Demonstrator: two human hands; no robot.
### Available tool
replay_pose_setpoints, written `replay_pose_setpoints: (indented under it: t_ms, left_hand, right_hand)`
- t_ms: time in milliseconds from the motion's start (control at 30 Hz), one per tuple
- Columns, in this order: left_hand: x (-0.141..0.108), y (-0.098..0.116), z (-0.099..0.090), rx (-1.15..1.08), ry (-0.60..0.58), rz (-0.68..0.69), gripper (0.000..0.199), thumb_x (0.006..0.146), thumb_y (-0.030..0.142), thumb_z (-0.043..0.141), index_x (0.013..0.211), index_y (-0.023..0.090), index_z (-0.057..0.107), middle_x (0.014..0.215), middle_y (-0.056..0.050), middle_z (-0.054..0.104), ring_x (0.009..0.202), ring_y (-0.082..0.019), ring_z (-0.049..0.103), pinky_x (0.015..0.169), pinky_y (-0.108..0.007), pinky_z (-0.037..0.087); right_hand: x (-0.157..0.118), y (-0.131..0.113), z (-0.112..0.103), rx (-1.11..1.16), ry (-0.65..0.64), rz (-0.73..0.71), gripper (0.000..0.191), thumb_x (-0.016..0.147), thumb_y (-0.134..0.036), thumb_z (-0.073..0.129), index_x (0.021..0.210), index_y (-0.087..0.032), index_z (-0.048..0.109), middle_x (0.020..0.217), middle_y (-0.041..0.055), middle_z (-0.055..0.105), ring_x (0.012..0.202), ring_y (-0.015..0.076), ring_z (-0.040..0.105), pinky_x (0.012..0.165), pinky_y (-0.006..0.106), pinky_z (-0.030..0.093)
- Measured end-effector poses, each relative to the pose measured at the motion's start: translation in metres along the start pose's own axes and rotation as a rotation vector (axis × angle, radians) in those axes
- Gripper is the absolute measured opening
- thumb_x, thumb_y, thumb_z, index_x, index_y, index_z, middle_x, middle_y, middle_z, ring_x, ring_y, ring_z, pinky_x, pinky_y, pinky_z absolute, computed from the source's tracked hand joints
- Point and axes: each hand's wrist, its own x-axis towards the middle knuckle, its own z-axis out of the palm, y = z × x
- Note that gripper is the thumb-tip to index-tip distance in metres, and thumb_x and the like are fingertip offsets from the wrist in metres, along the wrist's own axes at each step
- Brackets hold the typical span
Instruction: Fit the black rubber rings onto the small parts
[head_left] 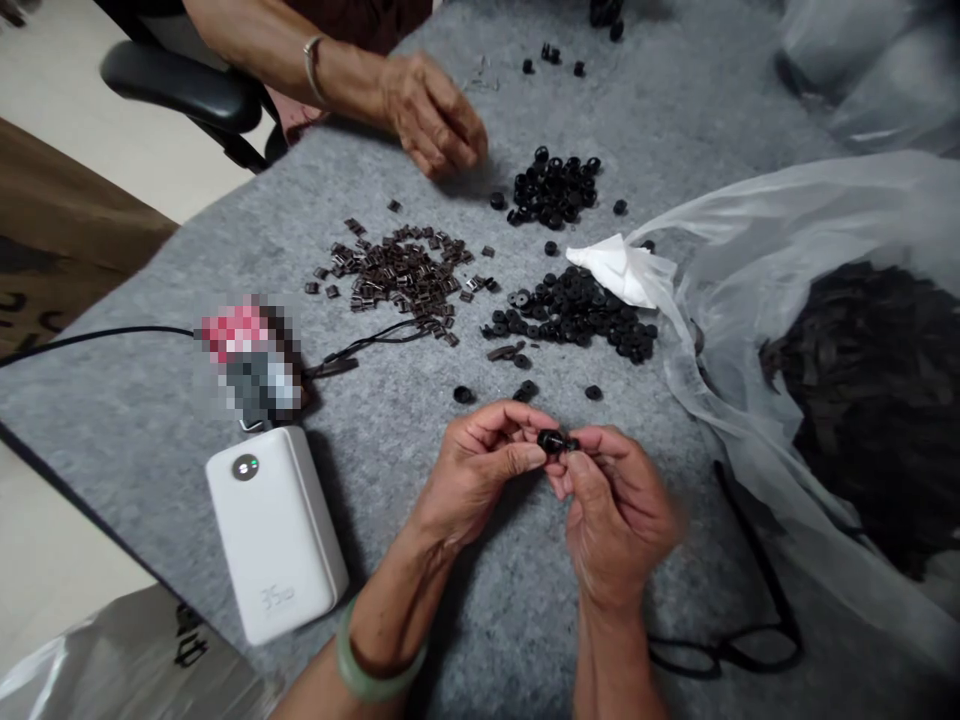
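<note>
My left hand (491, 462) pinches a small round black part (551, 441) between thumb and fingers, low over the grey felt surface. Close against it on the right, my right hand (611, 490) grips a smaller black piece (572, 444) with thumb and forefinger. The two pieces touch or nearly touch; the fingers partly cover them. Just beyond my hands lie a few loose black parts (463, 395) and a pile of black discs (577, 312). Farther back is a heap of black round parts (555, 188), with a pile of small brown pieces (409, 268) to its left.
Another person's hand (439, 120) hovers at the back. A white power bank (274, 535) with cables stands left. On the right are a clear plastic bag (720, 400) of dark parts, a white tissue (622, 270) and black glasses (780, 645).
</note>
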Motion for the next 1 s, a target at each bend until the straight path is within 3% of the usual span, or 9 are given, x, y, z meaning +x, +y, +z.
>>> replay_pose_setpoints:
  t_ms: [200, 467, 633, 833, 1000]
  left_hand:
    - [0.0003, -0.0010, 0.0001, -0.019, -0.001, -0.037, 0.010, 0.081, 0.011, 0.078, 0.091, 0.011, 0.076, 0.074, -0.004, 0.075, 0.064, -0.011, 0.072, 0.065, -0.021, 0.061]
    - [0.0009, 0.0001, 0.0006, 0.012, 0.089, -0.061, 0.018, 0.074, 0.013, 0.084, 0.089, 0.011, 0.074, 0.074, -0.003, 0.073, 0.065, -0.011, 0.070, 0.061, -0.020, 0.058]
    - [0.0002, -0.0014, -0.0011, 0.056, 0.141, -0.040, 0.019, 0.073, 0.014, 0.085, 0.089, 0.012, 0.075, 0.077, -0.003, 0.074, 0.068, -0.009, 0.069, 0.068, -0.018, 0.057]
    - [-0.0001, -0.0020, -0.0028, 0.108, 0.142, -0.006, 0.016, 0.075, 0.015, 0.084, 0.089, 0.013, 0.077, 0.077, -0.002, 0.073, 0.070, -0.008, 0.068, 0.070, -0.017, 0.054]
    - [-0.0001, -0.0023, -0.0044, 0.127, 0.156, -0.012, 0.018, 0.075, 0.018, 0.084, 0.091, 0.014, 0.076, 0.078, -0.002, 0.071, 0.069, -0.010, 0.069, 0.069, -0.019, 0.054]
  right_hand:
    - [-0.0021, -0.0029, 0.0008, -0.009, 0.033, -0.027, 0.012, 0.094, -0.024, 0.061, 0.103, -0.016, 0.063, 0.088, 0.0010, 0.066, 0.074, 0.0045, 0.063, 0.064, 0.017, 0.053]
    - [-0.0037, -0.0033, 0.0017, 0.000, 0.040, -0.023, 0.012, 0.095, -0.026, 0.060, 0.105, -0.019, 0.063, 0.087, 0.0018, 0.065, 0.076, 0.0064, 0.064, 0.062, 0.018, 0.051]
    - [-0.0028, -0.0003, 0.0004, -0.052, 0.023, -0.039, 0.012, 0.093, -0.023, 0.062, 0.104, -0.018, 0.065, 0.087, 0.0018, 0.066, 0.073, 0.0053, 0.062, 0.062, 0.017, 0.050]
    - [-0.0043, -0.0008, -0.0010, -0.047, 0.038, 0.023, 0.013, 0.091, -0.022, 0.063, 0.103, -0.018, 0.065, 0.088, 0.0018, 0.066, 0.074, 0.0051, 0.063, 0.062, 0.017, 0.051]
    - [0.0030, -0.0083, 0.0025, 0.201, 0.079, 0.201, 0.012, 0.091, -0.025, 0.065, 0.098, -0.016, 0.062, 0.074, -0.0014, 0.062, 0.058, 0.0032, 0.057, 0.051, 0.016, 0.049]
